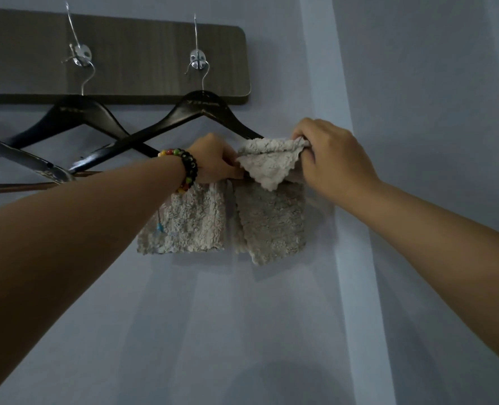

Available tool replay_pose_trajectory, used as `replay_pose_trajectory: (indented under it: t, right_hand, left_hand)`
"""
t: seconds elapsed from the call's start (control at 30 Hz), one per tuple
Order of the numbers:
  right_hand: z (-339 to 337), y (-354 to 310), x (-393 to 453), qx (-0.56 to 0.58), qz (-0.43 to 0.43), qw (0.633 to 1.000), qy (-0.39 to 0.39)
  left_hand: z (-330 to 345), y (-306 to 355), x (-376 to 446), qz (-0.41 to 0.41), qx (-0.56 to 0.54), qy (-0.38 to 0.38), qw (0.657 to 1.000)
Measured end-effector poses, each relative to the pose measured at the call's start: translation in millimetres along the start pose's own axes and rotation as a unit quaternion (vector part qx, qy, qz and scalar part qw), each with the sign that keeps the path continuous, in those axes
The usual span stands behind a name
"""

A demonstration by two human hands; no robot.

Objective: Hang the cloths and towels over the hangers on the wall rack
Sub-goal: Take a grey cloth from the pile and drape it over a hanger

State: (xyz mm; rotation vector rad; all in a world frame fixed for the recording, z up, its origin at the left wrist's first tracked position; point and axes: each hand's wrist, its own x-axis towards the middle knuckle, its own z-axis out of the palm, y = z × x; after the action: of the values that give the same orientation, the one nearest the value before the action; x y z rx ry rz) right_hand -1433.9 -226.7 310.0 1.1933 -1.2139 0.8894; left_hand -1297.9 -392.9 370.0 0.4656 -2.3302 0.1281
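A fluffy grey cloth (271, 217) hangs over the lower bar of the right black hanger (204, 108), which hangs from a metal hook (198, 60) on the dark wooden wall rack (143, 54). One corner of the cloth is folded up over the hanger's right end. My left hand (214, 160), with a bead bracelet on its wrist, pinches the cloth's top edge at the bar. My right hand (328, 157) grips the raised corner at the hanger's right tip. A second grey cloth panel (189, 226) hangs just left, partly behind my left wrist.
A second black hanger (76, 112) hangs from the left hook (80, 55), and its arm crosses the right hanger's. A further hanger end (23, 160) pokes in from the left edge. Pale blue-grey wall (271, 331) lies below and to the right.
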Motion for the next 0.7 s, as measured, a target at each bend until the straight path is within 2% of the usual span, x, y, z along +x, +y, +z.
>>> replay_pose_trajectory:
  t: [0.17,0.33,0.43,0.57,0.7]
  right_hand:
    - [-2,-4,7,0.034,-0.046,0.997,0.05]
    - [0,-13,-5,0.043,-0.143,0.989,0.005]
    - [6,-10,-17,0.081,-0.129,0.988,-0.008]
    - [15,-7,-26,0.151,-0.037,0.988,-0.022]
    - [26,-3,-38,0.079,-0.153,0.983,-0.063]
  left_hand:
    - [-4,3,5,-0.036,-0.081,0.025,0.996]
    - [1,2,8,-0.055,-0.064,0.043,0.996]
    - [2,4,8,-0.036,-0.06,0.047,0.996]
    - [-6,3,4,0.01,-0.1,-0.051,0.994]
    - [-18,1,-1,0.022,-0.151,-0.125,0.98]
